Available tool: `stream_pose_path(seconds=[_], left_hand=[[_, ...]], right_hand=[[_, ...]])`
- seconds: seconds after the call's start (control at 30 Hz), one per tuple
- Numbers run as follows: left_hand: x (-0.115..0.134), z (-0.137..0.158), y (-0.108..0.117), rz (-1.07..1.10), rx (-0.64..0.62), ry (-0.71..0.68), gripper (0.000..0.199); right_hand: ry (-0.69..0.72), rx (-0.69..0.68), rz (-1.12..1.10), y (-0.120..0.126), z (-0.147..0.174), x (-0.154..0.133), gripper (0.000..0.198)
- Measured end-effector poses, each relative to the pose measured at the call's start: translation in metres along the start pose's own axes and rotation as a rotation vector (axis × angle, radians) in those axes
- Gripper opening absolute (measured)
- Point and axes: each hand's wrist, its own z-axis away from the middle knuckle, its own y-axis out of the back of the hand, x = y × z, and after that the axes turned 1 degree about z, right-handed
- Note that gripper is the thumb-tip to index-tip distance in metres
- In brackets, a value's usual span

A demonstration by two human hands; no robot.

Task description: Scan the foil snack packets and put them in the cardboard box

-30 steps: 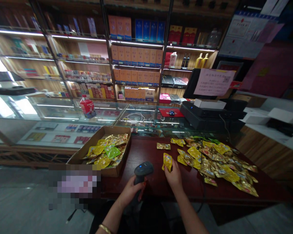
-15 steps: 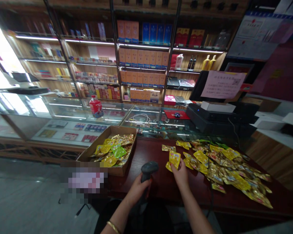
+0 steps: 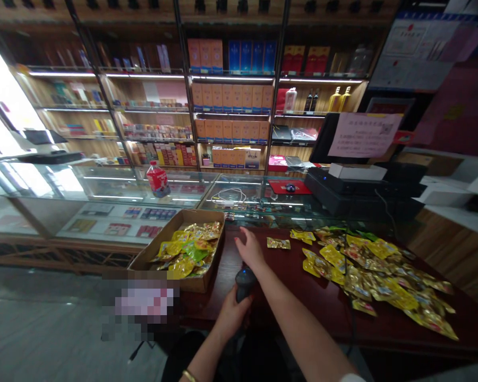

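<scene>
My left hand is wrapped round the handle of a dark barcode scanner, held upright over the near edge of the dark red table. Reaching across just beyond the scanner, my right hand is open, fingers pointing left toward a cardboard box. No packet shows in it. Inside the box lie several yellow and gold snack packets and a green packet. To the right spreads a pile of similar snack packets. A single gold packet lies apart from them.
Behind the table stands a glass display counter bearing a red bottle, a mouse and a black register machine. A dark cable crosses the packet pile. Lit shelves with boxes line the wall.
My right hand has swung left from beside the pile, past the scanner toward the box, and has let go of its yellow packet. Another yellow packet now partly covers the green one in the box.
</scene>
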Motion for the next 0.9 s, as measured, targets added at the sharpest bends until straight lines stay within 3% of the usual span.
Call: stream_pose_path(seconds=[0.07, 0.17, 0.3, 0.6, 0.63, 0.8, 0.9], left_hand=[[0.0, -0.001, -0.001, 0.002, -0.007, 0.007, 0.042], [0.0, -0.003, -0.002, 0.012, 0.007, 0.008, 0.043], [0.0, -0.003, -0.001, 0.021, 0.004, 0.024, 0.045], [0.005, 0.003, -0.002, 0.042, 0.013, -0.001, 0.041], [0.005, 0.003, -0.002, 0.043, 0.015, 0.002, 0.041], [0.003, 0.004, 0.0, 0.042, 0.0, -0.023, 0.039], [0.002, 0.005, 0.0, 0.044, -0.015, -0.034, 0.039]], right_hand=[[-0.042, 0.051, 0.282, 0.028, -0.006, 0.027, 0.05], [-0.239, 0.029, 0.609, 0.068, -0.01, 0.064, 0.052], [-0.435, 0.004, 0.863, 0.095, 0.005, 0.087, 0.045], [-0.317, -0.066, 0.806, 0.107, 0.074, 0.086, 0.029], [-0.296, -0.04, 0.796, 0.108, 0.083, 0.087, 0.031], [-0.297, 0.214, 0.833, 0.106, 0.118, 0.097, 0.08], [-0.161, 0.18, 0.749, 0.106, 0.128, 0.101, 0.07]])
